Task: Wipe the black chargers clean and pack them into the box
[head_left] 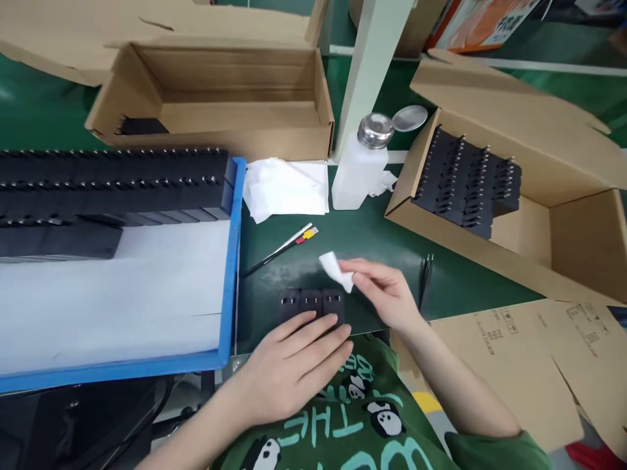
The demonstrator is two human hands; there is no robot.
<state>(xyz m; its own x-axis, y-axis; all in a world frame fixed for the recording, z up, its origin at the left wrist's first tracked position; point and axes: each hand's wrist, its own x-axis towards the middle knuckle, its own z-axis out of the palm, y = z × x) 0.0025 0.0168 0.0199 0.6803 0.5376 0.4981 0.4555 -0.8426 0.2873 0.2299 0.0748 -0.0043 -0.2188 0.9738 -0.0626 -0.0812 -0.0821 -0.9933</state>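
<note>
Three black power adapters (311, 301) stand side by side on the green table, their metal prongs pointing up. My left hand (306, 365) lies flat over their near side, fingers stretched out; the fingers cover part of the adapters. Just above and to the right, my right hand (382, 287) pinches a folded white wipe (336, 269) between thumb and fingers. The wipe is off the table, apart from the adapters. Beyond the hands lie a thin cable with a yellow and red plug (307, 235) and a stack of white wipes (289, 189).
A blue-rimmed tray (236, 261) at left carries rows of black adapters (112, 183). An open carton (235, 140) stands behind. Another carton (519, 254) at right holds more adapters. A white bottle (360, 170) with its lid up stands by a white post (375, 59). Tweezers (426, 281) lie right.
</note>
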